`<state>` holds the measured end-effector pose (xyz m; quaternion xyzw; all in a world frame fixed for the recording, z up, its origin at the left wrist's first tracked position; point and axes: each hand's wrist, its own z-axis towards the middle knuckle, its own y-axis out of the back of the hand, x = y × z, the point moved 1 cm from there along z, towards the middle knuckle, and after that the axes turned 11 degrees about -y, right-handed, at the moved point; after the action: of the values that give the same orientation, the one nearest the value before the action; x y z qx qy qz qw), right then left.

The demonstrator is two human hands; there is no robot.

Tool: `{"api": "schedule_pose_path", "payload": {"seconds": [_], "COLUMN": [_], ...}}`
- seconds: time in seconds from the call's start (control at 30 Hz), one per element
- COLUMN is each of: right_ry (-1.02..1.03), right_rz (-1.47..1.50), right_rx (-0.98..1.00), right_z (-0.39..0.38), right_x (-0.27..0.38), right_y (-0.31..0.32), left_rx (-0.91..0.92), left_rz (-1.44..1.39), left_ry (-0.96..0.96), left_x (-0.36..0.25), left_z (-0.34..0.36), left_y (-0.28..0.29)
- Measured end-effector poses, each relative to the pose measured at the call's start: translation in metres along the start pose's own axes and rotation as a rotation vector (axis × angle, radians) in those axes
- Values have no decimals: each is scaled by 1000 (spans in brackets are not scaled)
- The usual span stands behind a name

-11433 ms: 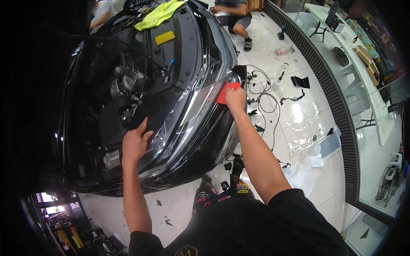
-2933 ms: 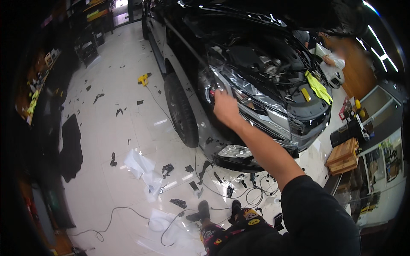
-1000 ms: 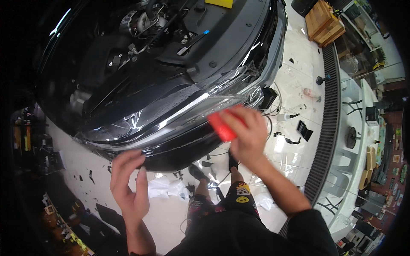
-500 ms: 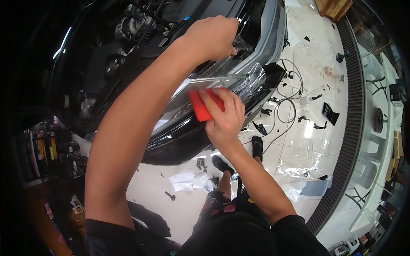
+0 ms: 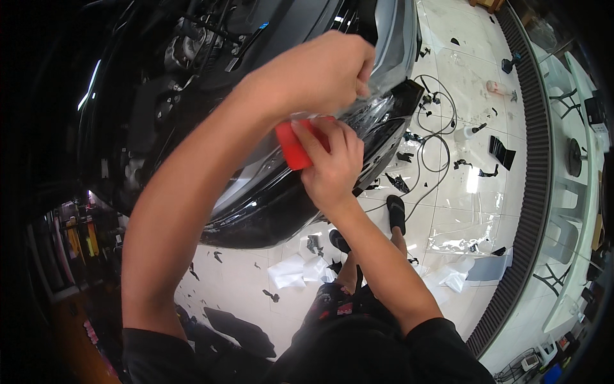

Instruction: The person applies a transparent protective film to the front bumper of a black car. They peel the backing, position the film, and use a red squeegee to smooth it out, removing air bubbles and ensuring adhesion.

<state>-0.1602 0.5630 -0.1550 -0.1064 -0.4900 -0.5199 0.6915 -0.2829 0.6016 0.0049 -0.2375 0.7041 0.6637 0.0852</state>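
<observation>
My right hand (image 5: 336, 160) grips a red squeegee (image 5: 293, 148) and presses it against a car's headlight (image 5: 246, 176). Its fingers lie over the squeegee's top face. Beyond it, my left hand (image 5: 336, 72) is closed with curled fingers, pinching transparent film (image 5: 378, 110) that is wrinkled and stretches over the headlight and body corner. The exact film edge in those fingers is partly hidden. Below the headlight curves the glossy black bumper (image 5: 256, 224). My left forearm crosses in front of the engine bay (image 5: 185, 70) and covers part of the headlight.
A looped hose or cable (image 5: 441, 150) lies on the tiled floor among black scraps, a spray bottle (image 5: 465, 132) and clear film sheets (image 5: 464, 230). White paper (image 5: 297, 270) lies near my feet. A dark grate (image 5: 540, 141) runs along the right, beside a long table (image 5: 579, 211).
My left hand has moved right and slightly nearer, toward my right hand. The squeegee stays on the headlight. The whole view has shifted slightly.
</observation>
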Motion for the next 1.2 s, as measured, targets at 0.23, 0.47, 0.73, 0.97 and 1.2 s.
{"api": "schedule_pose_path", "payload": {"seconds": [0.23,0.47,0.73,0.97,1.2], "right_ry": [-8,44,-49,10,46], "right_rz": [-61,-109,-80,-80,-262], "right_rx": [-5,54,108,132,274], "right_z": [8,40,35,39,66], "right_x": [-3,-11,-18,22,-31], "right_y": [2,7,33,19,41], "left_rx": [44,-2,-111,-60,-71], "left_rz": [183,184,202,158,129], "left_ry": [-58,-29,106,112,91], "left_x": [8,22,55,54,62], "left_z": [13,18,18,25,19], "left_y": [19,12,7,6,6]}}
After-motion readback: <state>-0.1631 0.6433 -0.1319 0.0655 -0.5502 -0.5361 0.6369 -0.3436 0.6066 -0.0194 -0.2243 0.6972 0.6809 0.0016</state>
